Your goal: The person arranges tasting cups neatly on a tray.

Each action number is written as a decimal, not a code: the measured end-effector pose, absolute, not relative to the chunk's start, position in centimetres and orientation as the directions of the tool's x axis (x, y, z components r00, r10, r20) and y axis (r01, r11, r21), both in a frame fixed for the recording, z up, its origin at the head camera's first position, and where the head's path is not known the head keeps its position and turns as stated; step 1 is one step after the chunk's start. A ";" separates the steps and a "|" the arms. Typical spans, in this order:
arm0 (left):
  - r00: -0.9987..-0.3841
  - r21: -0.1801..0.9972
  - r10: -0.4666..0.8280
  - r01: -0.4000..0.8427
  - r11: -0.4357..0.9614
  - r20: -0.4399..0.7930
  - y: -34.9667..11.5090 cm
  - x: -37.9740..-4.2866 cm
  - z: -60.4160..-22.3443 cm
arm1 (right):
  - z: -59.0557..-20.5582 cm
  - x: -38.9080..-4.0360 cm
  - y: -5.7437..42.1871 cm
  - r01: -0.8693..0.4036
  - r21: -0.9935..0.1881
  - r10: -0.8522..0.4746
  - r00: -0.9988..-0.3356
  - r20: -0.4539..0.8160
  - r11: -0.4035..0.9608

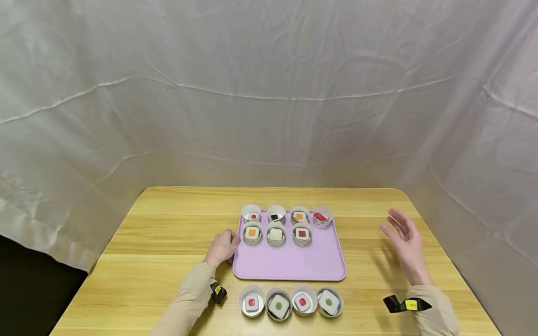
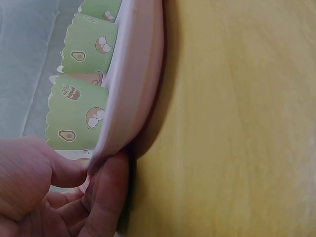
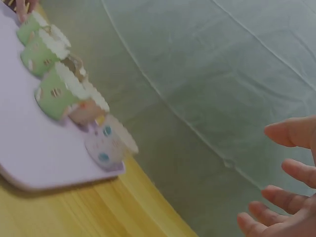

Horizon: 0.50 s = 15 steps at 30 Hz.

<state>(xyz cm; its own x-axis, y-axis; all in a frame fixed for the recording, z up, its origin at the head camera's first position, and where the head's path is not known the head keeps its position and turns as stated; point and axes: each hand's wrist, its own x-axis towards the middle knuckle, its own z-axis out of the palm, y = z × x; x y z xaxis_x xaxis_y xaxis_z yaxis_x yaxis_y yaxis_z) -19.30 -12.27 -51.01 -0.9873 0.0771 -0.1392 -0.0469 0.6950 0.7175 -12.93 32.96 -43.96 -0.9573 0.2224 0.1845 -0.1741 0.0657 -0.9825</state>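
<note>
My left hand (image 1: pixel 222 246) pinches the left rim of a lilac tray (image 1: pixel 290 267) between thumb and fingers; the left wrist view shows the grip on the tray's edge (image 2: pixel 132 84). On the tray's far half stand paper cups in two rows, most holding small sushi-like pieces. Green printed cups (image 2: pixel 78 116) stand just inside the gripped rim. A lilac cup (image 1: pixel 322 218) with something red in it is at the far right corner. My right hand (image 1: pixel 407 245) hovers right of the tray, fingers spread, holding nothing; part of it (image 3: pixel 296 197) shows in the right wrist view.
Several more cups (image 1: pixel 279 305) with pieces in them stand in a row on the wooden table (image 1: pixel 168 242), in front of the tray. Pale cloth (image 1: pixel 269 135) hangs behind the table and at both sides.
</note>
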 end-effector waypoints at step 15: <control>-0.987 0.716 0.077 -0.045 0.697 -0.138 -12.3 -19.3 -51.0 | -44.8 -11.8 37.6 0.154 -0.936 0.453 -0.892 0.007 0.317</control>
